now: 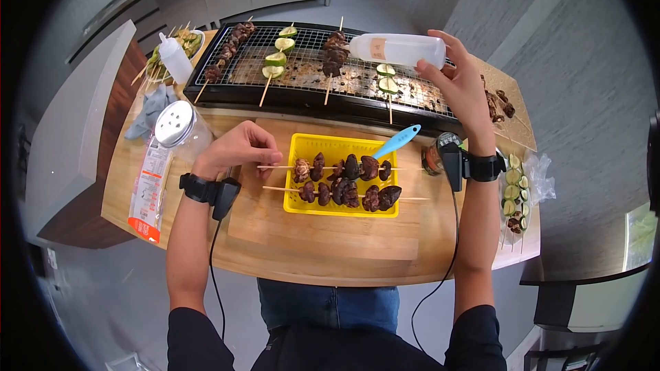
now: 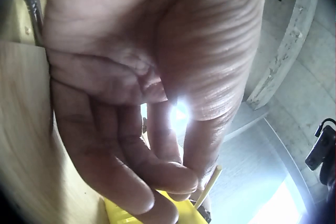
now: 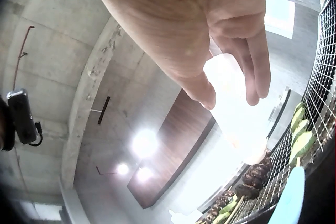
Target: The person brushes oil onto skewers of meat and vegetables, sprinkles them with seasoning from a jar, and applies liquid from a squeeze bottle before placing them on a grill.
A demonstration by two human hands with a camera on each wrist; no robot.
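Head view shows the right hand (image 1: 457, 79) over a long black charcoal grill (image 1: 302, 96) at the far side of the wooden desk (image 1: 330, 268), its grip closed round the base of a translucent white squeeze bottle (image 1: 405, 50). The bottle's long axis runs sideways, nearly level, its narrow end pointing left at a skewer of dark meat (image 1: 335, 55) on the wire mesh; its base faces right. The left hand (image 1: 240, 148) has a narrow grip, thumb and fingertips pinching the left end of the upper meat skewer (image 1: 337, 167). That skewer and the lower meat skewer (image 1: 349, 196) lie sideways across a yellow plastic basket (image 1: 295, 211); a light-blue handle (image 1: 396, 141) slants over its far right corner. Left stand a clear shaker jar (image 1: 184, 130) with a perforated lid and an upright white squeeze bottle (image 1: 176, 62), beside a white bowl (image 1: 201, 42) of green skewered pieces.
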